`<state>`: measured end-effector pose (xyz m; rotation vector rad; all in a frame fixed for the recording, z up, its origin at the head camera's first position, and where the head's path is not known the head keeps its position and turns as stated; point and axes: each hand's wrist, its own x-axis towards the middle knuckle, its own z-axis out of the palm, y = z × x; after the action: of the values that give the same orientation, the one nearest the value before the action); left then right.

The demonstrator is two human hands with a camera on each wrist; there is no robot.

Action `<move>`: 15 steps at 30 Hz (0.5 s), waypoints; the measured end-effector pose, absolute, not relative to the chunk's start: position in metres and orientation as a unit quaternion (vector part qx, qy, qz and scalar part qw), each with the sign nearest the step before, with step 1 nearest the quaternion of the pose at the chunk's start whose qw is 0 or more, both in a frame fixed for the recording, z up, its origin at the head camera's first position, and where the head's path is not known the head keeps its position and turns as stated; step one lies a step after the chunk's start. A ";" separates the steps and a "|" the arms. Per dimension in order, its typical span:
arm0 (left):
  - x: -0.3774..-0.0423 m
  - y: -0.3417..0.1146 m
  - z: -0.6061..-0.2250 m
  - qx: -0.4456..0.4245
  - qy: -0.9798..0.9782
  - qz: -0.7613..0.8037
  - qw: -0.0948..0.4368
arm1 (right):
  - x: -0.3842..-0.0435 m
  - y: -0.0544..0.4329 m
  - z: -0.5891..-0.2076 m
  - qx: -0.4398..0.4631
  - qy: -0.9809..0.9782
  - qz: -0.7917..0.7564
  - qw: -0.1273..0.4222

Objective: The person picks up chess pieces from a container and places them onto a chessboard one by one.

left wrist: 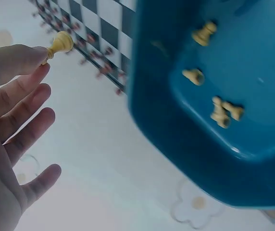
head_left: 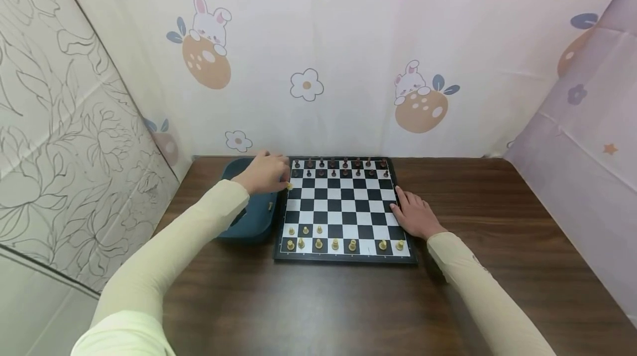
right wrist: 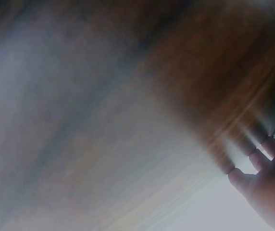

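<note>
Between thumb and index finger, my left hand (head_left: 266,172) pinches a yellow chess piece (left wrist: 61,42); its head is hidden by the fingertips. The other fingers spread loosely in the left wrist view. That hand is above the line between a blue tray (left wrist: 149,144) and the black-and-white chessboard (head_left: 320,205). Loose yellow pieces (left wrist: 193,76) lie in the tray. Dark red pieces (head_left: 345,163) fill the board's two far rows. Several yellow pieces (head_left: 335,244) stand on the near rows. My right hand (head_left: 417,216) rests at the board's right edge, fingers extended.
A brown wooden table (head_left: 308,306) carries the board and tray, which stand side by side. Behind the table hangs a printed curtain (head_left: 348,107), close to the board's far edge. The tray's raised rim borders the board's left side.
</note>
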<state>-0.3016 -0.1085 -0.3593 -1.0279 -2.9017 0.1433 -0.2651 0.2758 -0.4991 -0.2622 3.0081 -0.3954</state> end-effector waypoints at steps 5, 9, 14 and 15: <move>-0.290 -0.086 -0.352 -0.364 -0.929 0.061 0.024 | -0.266 0.276 -0.501 -0.085 0.987 -0.126 0.049; -0.281 -0.069 -0.348 -0.397 -0.915 0.066 0.025 | -0.267 0.276 -0.500 -0.084 0.987 -0.125 0.051; -0.271 -0.048 -0.344 -0.442 -0.893 0.079 0.037 | -0.266 0.275 -0.499 -0.085 0.987 -0.128 0.049; -0.269 -0.043 -0.344 -0.448 -0.889 0.082 0.036 | -0.266 0.275 -0.499 -0.086 0.987 -0.129 0.048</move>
<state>-0.2691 -0.0429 -0.3443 -1.3772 -2.7307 0.2519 -0.2662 0.2753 -0.4989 -0.2628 3.0079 -0.3935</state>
